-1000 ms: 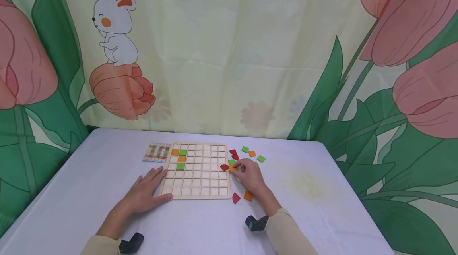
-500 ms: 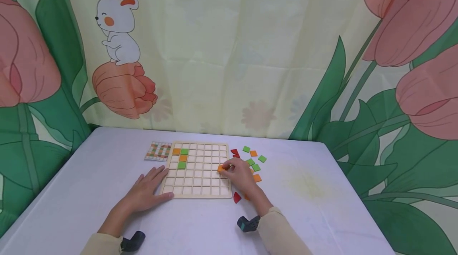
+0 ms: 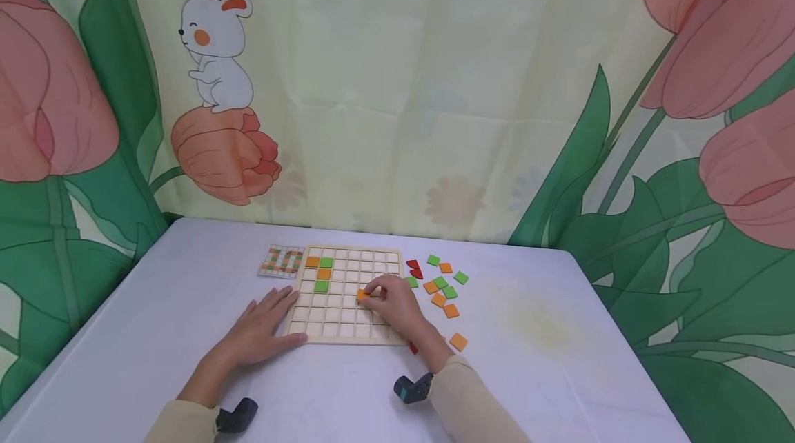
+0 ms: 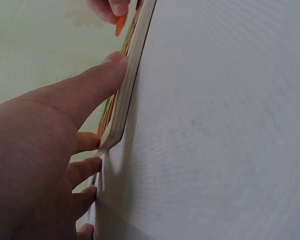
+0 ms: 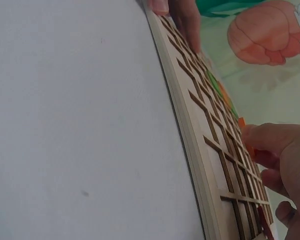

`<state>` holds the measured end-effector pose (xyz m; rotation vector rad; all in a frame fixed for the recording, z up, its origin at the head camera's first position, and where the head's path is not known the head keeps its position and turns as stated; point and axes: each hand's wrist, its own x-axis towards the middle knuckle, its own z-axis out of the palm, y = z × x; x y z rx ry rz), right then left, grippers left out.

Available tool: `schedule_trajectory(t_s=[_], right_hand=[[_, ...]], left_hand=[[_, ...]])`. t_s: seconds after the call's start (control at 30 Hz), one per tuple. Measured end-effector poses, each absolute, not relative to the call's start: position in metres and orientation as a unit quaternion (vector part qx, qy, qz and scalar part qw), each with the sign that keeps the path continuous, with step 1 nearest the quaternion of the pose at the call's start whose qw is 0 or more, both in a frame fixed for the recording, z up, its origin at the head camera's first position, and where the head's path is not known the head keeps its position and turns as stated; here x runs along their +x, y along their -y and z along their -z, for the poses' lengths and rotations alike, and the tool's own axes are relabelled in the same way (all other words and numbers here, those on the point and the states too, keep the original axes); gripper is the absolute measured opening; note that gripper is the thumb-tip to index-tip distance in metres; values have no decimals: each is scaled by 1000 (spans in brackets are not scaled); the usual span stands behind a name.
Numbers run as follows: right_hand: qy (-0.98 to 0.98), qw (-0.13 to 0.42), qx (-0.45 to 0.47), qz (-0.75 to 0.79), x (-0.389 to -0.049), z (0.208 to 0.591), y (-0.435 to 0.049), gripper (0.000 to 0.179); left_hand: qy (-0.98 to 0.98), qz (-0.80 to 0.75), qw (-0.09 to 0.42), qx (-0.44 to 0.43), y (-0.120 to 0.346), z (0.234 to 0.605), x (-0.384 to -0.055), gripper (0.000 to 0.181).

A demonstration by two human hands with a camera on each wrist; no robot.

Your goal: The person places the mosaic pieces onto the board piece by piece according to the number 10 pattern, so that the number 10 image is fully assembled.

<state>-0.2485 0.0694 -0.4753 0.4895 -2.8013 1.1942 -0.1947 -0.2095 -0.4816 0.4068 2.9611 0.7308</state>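
A wooden grid board [image 3: 348, 334] lies on the table; two orange and two green square tiles sit in cells at its upper left, among them a green tile [image 3: 321, 286]. My right hand [image 3: 394, 303] pinches an orange square tile [image 3: 363, 295] between thumb and fingers over the board's middle. In the right wrist view that orange tile [image 5: 242, 122] is tilted at the fingertips. My left hand [image 3: 263, 329] rests at the board's lower left edge, fingers spread and thumb [image 4: 110, 70] touching the edge.
A printed pattern card [image 3: 281, 261] lies left of the board. To the right are loose green and orange tiles [image 3: 450, 310] and red wedge-shaped pieces [image 3: 415, 269]; one red piece is partly hidden by the right forearm. A printed curtain [image 3: 385, 98] hangs behind the table.
My right hand has carried the orange tile leftward from the board's right edge to over its middle. The left hand stays at the edge. The head view has shifted slightly.
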Motion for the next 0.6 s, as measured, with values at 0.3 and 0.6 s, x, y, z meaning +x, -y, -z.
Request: schedule_trajectory(t_s=[0.3,0.6], right_hand=[[906,11,183,-382,-247,479,-50,13],[905,5,191,-379,-247,479,-34,13]], left_hand=[[-962,-236,40,127,208,482,-195,90],[-964,-232,37,128,210,483,-196,90]])
